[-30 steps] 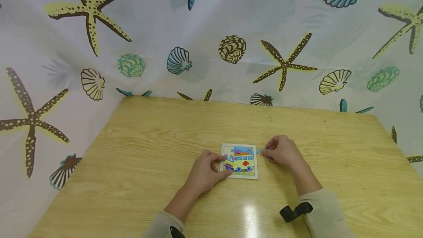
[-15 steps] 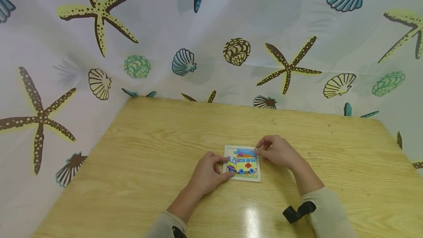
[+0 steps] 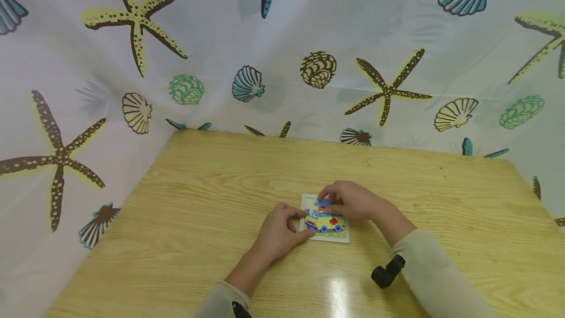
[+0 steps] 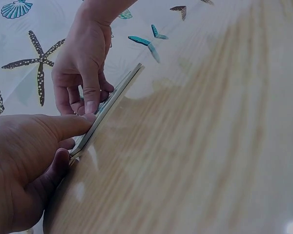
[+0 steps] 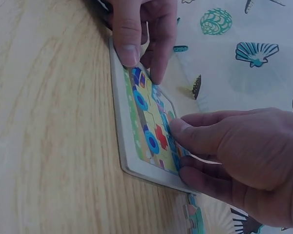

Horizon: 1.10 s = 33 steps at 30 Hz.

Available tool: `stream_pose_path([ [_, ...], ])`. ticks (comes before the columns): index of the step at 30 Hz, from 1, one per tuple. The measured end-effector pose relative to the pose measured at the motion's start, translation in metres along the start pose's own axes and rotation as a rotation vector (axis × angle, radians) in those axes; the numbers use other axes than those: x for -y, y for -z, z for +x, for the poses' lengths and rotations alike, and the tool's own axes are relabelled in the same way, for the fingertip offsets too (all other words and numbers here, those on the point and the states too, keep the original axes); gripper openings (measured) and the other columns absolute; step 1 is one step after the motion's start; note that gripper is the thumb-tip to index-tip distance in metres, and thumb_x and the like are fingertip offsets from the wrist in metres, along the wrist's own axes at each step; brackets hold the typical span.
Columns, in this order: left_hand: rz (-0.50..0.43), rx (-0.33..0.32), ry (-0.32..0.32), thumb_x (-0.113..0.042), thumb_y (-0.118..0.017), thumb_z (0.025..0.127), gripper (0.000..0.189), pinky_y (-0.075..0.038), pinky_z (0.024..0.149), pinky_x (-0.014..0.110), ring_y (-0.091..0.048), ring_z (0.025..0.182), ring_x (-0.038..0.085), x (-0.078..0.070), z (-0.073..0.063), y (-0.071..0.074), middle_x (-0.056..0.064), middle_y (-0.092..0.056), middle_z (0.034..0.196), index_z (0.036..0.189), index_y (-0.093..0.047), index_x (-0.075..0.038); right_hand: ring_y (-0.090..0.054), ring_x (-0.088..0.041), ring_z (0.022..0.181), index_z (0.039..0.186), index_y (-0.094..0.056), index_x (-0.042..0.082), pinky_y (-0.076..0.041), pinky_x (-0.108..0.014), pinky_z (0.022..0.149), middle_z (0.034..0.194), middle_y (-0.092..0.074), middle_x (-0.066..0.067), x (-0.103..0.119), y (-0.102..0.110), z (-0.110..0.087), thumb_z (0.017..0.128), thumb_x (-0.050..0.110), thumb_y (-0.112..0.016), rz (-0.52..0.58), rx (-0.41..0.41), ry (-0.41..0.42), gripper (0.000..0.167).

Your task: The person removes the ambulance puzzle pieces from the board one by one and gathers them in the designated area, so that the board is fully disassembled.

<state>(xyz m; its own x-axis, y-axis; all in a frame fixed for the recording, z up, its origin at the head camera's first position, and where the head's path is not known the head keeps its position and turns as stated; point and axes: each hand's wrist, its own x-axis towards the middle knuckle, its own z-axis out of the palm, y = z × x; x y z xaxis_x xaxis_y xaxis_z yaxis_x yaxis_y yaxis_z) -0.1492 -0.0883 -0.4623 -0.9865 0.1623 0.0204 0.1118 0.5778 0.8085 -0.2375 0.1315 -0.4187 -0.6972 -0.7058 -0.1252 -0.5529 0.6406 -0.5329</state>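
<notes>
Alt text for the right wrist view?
Framed picture puzzle on a wooden table: the left hand holds its edge, and the right hand reaches over it. A likely loose piece lies beside it, with shell-print cloth behind.

Satin wood grain under matt cloth and smooth printed board.
The worktop [image 3: 220, 185] looks like wood or wood-effect laminate, smooth and glossy enough to throw a white glare at six o'clock from the puzzle [image 5: 151, 117]. The puzzle's picture looks like smooth printed board with a faint sheen; its pale frame [image 5: 123, 107] looks smooth and matt. At twelve o'clock, the printed sheet [image 3: 282, 38] is thin, softly creased cloth. The beige sleeve [image 3: 437, 278] at four o'clock is matt cloth, its black attachment [image 3: 382, 278] seemingly dull plastic.
</notes>
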Motion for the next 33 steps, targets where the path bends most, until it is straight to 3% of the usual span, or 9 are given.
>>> stream_pose_path([
  [8,-0.001,0.002,0.010,-0.030,-0.085,0.081,0.044,-0.041,0.059,0.021,-0.049,0.069,0.011,-0.001,-0.001,0.001,0.005,-0.056,0.101,0.117,-0.072,-0.008,-0.057,-0.017,0.090,0.125,-0.068,0.016,-0.049,-0.034,0.082,0.104,-0.059,-0.006,0.011,-0.001,0.005,0.096,0.020,-0.068,-0.110,0.035,-0.058,0.029],
  [17,0.001,0.001,0.002,-0.030,-0.084,0.081,0.043,-0.041,0.060,0.022,-0.049,0.069,0.011,-0.001,-0.001,0.002,0.004,-0.056,0.099,0.117,-0.073,-0.010,-0.052,-0.017,0.078,0.117,-0.064,0.018,-0.047,-0.032,0.073,0.102,-0.054,-0.007,0.028,-0.003,0.011,0.097,0.027,-0.065,-0.289,0.095,-0.115,0.021],
  [21,0.009,0.000,-0.005,-0.029,-0.084,0.081,0.043,-0.042,0.059,0.022,-0.049,0.069,0.011,-0.001,-0.001,0.002,0.005,-0.056,0.101,0.117,-0.073,-0.009,-0.052,-0.016,0.080,0.109,-0.062,0.017,-0.047,-0.032,0.074,0.102,-0.053,-0.007,0.029,-0.005,0.010,0.098,0.024,-0.063,-0.263,0.102,-0.099,0.013],
  [26,0.015,-0.006,0.007,-0.029,-0.084,0.081,0.041,-0.042,0.059,0.022,-0.049,0.069,0.011,-0.001,-0.001,0.002,0.005,-0.056,0.102,0.116,-0.073,-0.010,-0.053,-0.017,0.086,0.123,-0.059,0.018,-0.049,-0.034,0.080,0.107,-0.052,-0.009,0.026,-0.006,0.011,0.100,0.022,-0.061,-0.199,0.100,-0.067,0.024],
  [33,0.005,0.005,0.010,-0.030,-0.084,0.081,0.041,-0.042,0.060,0.022,-0.050,0.070,0.012,-0.001,0.000,0.000,0.005,-0.056,0.102,0.115,-0.072,-0.009,-0.053,-0.018,0.085,0.123,-0.060,0.020,-0.049,-0.035,0.080,0.103,-0.054,-0.008,0.021,-0.002,0.012,0.099,0.021,-0.062,-0.207,0.126,-0.049,0.024],
])
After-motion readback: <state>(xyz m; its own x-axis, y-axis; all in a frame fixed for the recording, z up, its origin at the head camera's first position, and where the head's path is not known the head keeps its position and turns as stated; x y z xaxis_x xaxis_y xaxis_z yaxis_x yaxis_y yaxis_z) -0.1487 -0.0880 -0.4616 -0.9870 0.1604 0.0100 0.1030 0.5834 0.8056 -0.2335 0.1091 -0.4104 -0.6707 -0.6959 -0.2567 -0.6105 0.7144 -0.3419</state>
